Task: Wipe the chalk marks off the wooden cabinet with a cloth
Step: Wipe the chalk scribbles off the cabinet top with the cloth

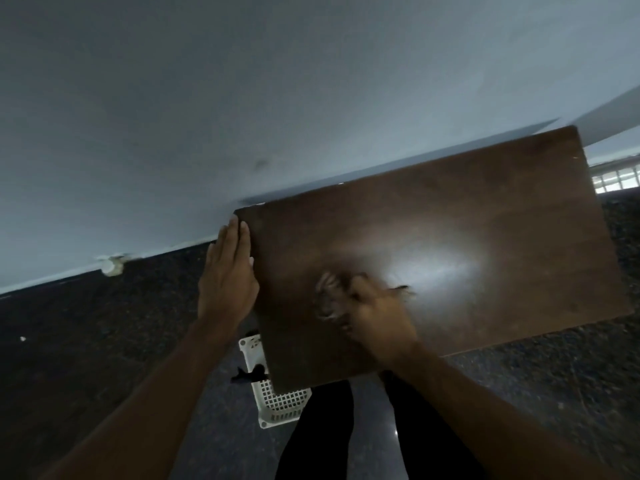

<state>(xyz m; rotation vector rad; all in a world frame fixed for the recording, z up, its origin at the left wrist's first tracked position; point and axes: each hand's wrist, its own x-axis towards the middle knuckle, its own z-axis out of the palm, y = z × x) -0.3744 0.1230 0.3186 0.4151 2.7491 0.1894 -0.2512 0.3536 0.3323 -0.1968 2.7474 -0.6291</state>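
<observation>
Bracing the job, the left hand [227, 271] lies flat, fingers together, against the near-left edge of the wooden cabinet [433, 244], which looks rigid and heavy enough to stay put under pressure. Right of it, on the glossy top, the blurred right hand [374, 317] is bunched around a dark cloth [329, 299], soft and best gripped wadded in the palm. Chalk marks cannot be made out. A white basket [273, 400] sits below both hands.

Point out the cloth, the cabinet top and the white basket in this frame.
cloth [328, 296]: head view, on the blurred bunch by the right hand.
cabinet top [485, 209]: head view, on bare wood.
white basket [282, 403]: head view, on its mesh wall.
</observation>
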